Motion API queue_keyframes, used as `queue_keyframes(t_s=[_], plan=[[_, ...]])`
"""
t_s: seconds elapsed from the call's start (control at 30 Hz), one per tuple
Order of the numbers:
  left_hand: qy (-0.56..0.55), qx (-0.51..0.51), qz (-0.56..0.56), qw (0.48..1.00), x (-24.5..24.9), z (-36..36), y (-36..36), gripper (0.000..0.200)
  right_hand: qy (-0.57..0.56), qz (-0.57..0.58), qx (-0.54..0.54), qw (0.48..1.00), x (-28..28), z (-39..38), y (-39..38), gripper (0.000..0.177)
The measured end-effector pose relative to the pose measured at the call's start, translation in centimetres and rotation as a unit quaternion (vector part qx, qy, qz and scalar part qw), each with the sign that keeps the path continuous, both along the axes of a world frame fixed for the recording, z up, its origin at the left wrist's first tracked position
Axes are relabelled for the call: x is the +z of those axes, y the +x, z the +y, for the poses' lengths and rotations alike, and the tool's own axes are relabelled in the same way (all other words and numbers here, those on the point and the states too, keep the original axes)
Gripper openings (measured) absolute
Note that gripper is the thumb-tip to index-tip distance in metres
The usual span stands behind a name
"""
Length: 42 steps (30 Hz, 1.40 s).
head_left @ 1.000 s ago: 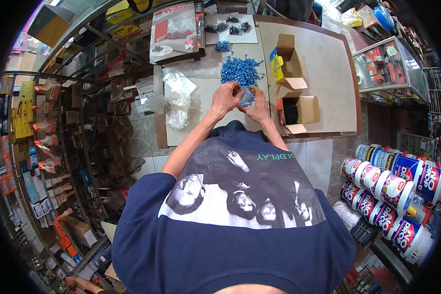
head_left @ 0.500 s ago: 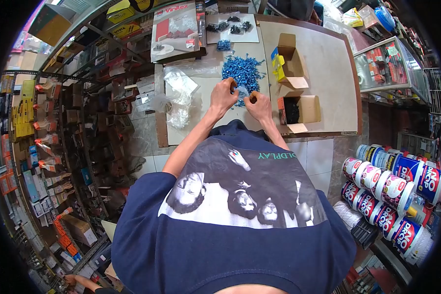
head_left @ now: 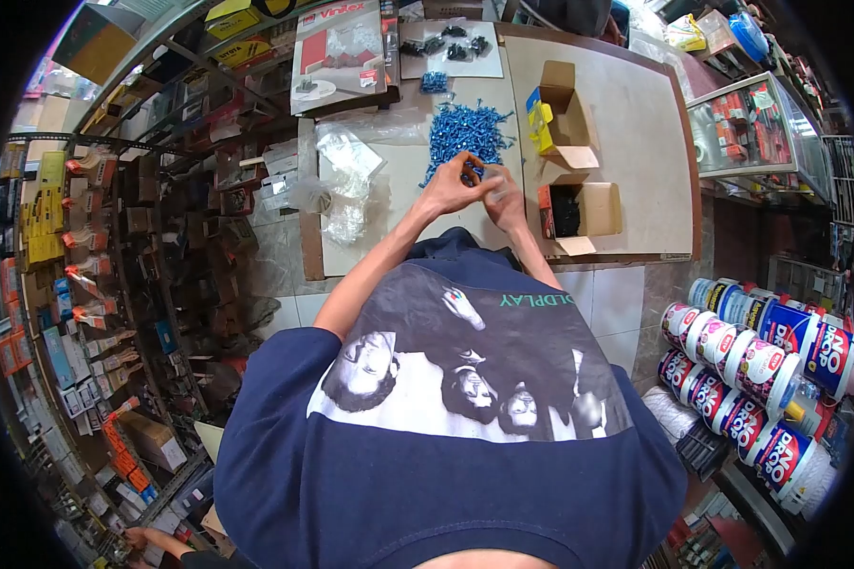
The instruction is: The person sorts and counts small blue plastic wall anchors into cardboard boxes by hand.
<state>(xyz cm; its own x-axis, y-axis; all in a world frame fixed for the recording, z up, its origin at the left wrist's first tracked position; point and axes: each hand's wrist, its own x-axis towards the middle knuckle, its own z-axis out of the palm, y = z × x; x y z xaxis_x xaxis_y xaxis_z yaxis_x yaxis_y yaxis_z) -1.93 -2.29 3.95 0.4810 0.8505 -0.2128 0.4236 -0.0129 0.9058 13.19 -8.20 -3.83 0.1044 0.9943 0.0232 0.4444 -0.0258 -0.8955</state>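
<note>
A small clear plastic bag (head_left: 494, 180) is at my hands, just in front of the near edge of a heap of blue screws (head_left: 468, 133). My right hand (head_left: 506, 207) is closed around the bag. Thumb and forefinger of my left hand (head_left: 451, 188) curve together, their tips at the bag's side. What is inside the bag is too small to make out. Beyond the heap lies a small pack of blue screws (head_left: 434, 82). Left of my hands, empty-looking clear bags (head_left: 346, 216) lie in a loose pile.
Right of the heap stand an open yellow-and-blue carton (head_left: 565, 119) and an open carton (head_left: 598, 211) with dark pieces inside. A Vinilex box (head_left: 340, 57) and a white board (head_left: 446, 66) with black packs are at the back. Paint tubs (head_left: 764, 365) are stacked at right.
The bag has moved right and slightly toward me with my right hand. My left hand has shifted right, closer to my right hand, and turned.
</note>
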Motion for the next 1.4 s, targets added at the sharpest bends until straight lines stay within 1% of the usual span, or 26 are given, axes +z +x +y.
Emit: queue_keyframes(t_s=[0.03, 0.07, 0.1, 0.13, 0.17, 0.2, 0.23, 0.27, 0.3, 0.33, 0.37, 0.43, 0.53, 0.6, 0.63, 0.7, 0.73, 0.8, 0.87, 0.93, 1.03, 1.13, 1.2, 1.23, 1.3, 1.4], plan=[[-0.027, 0.024, 0.008, 0.999, -0.9, 0.4, -0.4, 0.058, -0.051, 0.060, -0.047, 0.996, -2.7, -0.2, 0.7, 0.047], [-0.027, 0.025, 0.009, 0.999, -1.3, 0.7, -1.0, 0.058, -0.102, 0.120, -0.094, 0.983, -3.2, -0.2, 0.9, 0.044], [-0.020, 0.065, 0.020, 0.998, -1.8, 0.9, -1.8, 0.056, -0.123, 0.220, -0.104, 0.962, -3.6, -0.8, 1.4, 0.040], [-0.011, 0.105, 0.030, 0.994, -2.5, 1.3, -2.7, 0.054, -0.123, 0.220, -0.102, 0.962, -4.9, -1.6, 2.0, 0.040], [0.048, 0.090, 0.087, 0.991, -5.0, 1.8, -4.1, 0.047, -0.128, 0.152, -0.104, 0.975, -7.5, -2.5, 3.1, 0.039], [0.049, 0.092, 0.087, 0.991, -7.3, 1.5, -5.4, 0.047, -0.132, 0.083, -0.106, 0.982, -8.9, -3.1, 3.7, 0.039], [0.111, 0.079, 0.144, 0.980, -9.2, 1.2, -6.5, 0.045, -0.168, 0.138, -0.113, 0.969, -8.7, -3.5, 3.9, 0.040], [0.172, 0.066, 0.201, 0.962, -10.7, 0.8, -7.4, 0.043, -0.169, 0.138, -0.113, 0.969, -7.7, -3.6, 3.8, 0.040], [0.132, 0.041, 0.197, 0.970, -11.5, 0.5, -8.0, 0.042, -0.188, 0.163, -0.118, 0.961, -6.1, -3.5, 3.6, 0.041], [0.131, 0.039, 0.198, 0.970, -11.3, 0.1, -8.0, 0.042, -0.208, 0.189, -0.123, 0.952, -5.6, -3.6, 3.5, 0.041], [0.155, 0.038, 0.209, 0.965, -11.0, -0.3, -7.9, 0.042, -0.209, 0.190, -0.125, 0.951, -6.6, -3.6, 3.6, 0.041], [0.180, 0.033, 0.218, 0.959, -10.8, -0.6, -7.5, 0.042, -0.168, 0.130, -0.109, 0.971, -7.7, -3.3, 3.7, 0.038], [0.184, 0.068, 0.196, 0.961, -10.9, -0.3, -7.0, 0.037, -0.170, 0.123, -0.088, 0.974, -8.4, -3.5, 4.1, 0.038], [0.112, 0.046, 0.152, 0.981, -11.4, 0.2, -7.3, 0.027, -0.166, 0.122, -0.093, 0.974, -9.0, -3.6, 4.1, 0.038], [0.112, 0.048, 0.152, 0.981, -11.3, 0.2, -7.4, 0.027, -0.164, 0.124, -0.099, 0.974, -9.1, -3.6, 3.9, 0.038], [0.156, 0.054, 0.147, 0.975, -11.1, 0.0, -7.7, 0.017, -0.140, 0.113, -0.101, 0.979, -9.2, -3.7, 3.7, 0.039], [0.157, 0.054, 0.147, 0.975, -11.1, -0.1, -7.7, 0.017, -0.116, 0.101, -0.104, 0.983, -9.2, -3.7, 3.7, 0.039], [0.156, 0.075, 0.133, 0.976, -11.2, -0.3, -7.9, 0.014, -0.123, 0.104, -0.102, 0.981, -9.2, -3.7, 3.8, 0.039], [0.148, 0.094, 0.115, 0.978, -11.4, -0.5, -8.1, 0.014, -0.132, 0.109, -0.099, 0.980, -9.2, -3.7, 4.0, 0.039], [0.140, 0.113, 0.099, 0.979, -11.7, -0.6, -8.4, 0.013, -0.171, 0.128, -0.090, 0.973, -8.8, -3.6, 4.0, 0.040], [0.132, 0.145, 0.080, 0.977, -12.0, -0.6, -8.5, 0.013, -0.152, 0.099, -0.093, 0.979, -8.1, -3.7, 3.8, 0.039], [0.162, 0.144, 0.084, 0.973, -12.0, -0.6, -8.8, 0.013, -0.151, 0.101, -0.091, 0.979, -7.6, -3.6, 3.7, 0.040], [0.215, 0.131, 0.115, 0.961, -12.3, -0.4, -9.0, 0.015, -0.160, 0.104, -0.091, 0.977, -7.1, -3.6, 3.7, 0.039], [0.216, 0.130, 0.115, 0.961, -12.0, -0.4, -9.0, 0.015, -0.168, 0.106, -0.090, 0.976, -7.1, -3.7, 3.8, 0.038], [0.165, 0.171, 0.088, 0.967, -11.3, -0.5, -9.0, 0.016, -0.169, 0.114, -0.091, 0.975, -7.3, -3.6, 3.8, 0.038], [0.129, 0.198, 0.056, 0.970, -10.9, 0.1, -8.7, 0.016, -0.178, 0.122, -0.092, 0.972, -7.4, -3.6, 3.8, 0.038]])
